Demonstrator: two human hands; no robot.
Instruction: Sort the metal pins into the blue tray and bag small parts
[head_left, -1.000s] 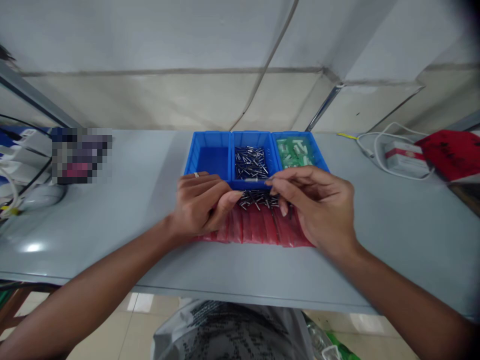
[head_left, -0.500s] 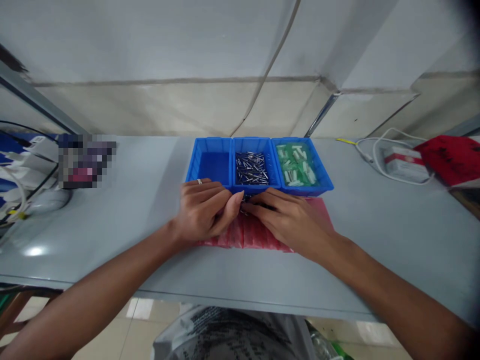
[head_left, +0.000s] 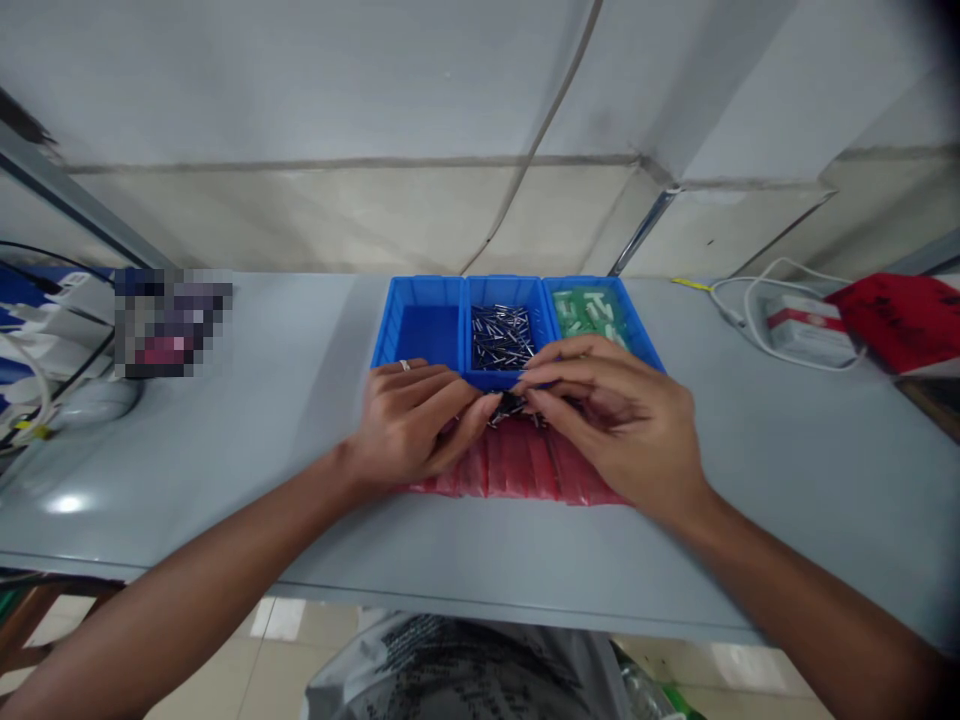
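In the head view, small shiny metal pins or screws (head_left: 516, 408) lie heaped on red plastic bags (head_left: 521, 465) laid side by side in a row. My left hand (head_left: 409, 425), with a ring on one finger, rests over the bags' left side, fingers curled and thumb tip at the heap. My right hand (head_left: 630, 425) is at the heap's right side, its thumb and fingertips pinched together; what they hold is too small to make out. Just behind, the middle blue bin (head_left: 504, 379) holds similar metal pieces (head_left: 501, 338).
Left of it stands an empty blue bin (head_left: 427, 335); the right blue bin (head_left: 637, 335) holds white plugs in green plastic (head_left: 592, 308). A white-and-red box (head_left: 810, 330), a cable and a red bag (head_left: 900, 315) lie at right. Adapters (head_left: 56, 335) and a mouse (head_left: 97, 402) sit at left.
My right hand has lifted and turned, its fingers rising from the heap toward the right bin's front edge, uncovering more metal pieces. My left hand has barely moved.
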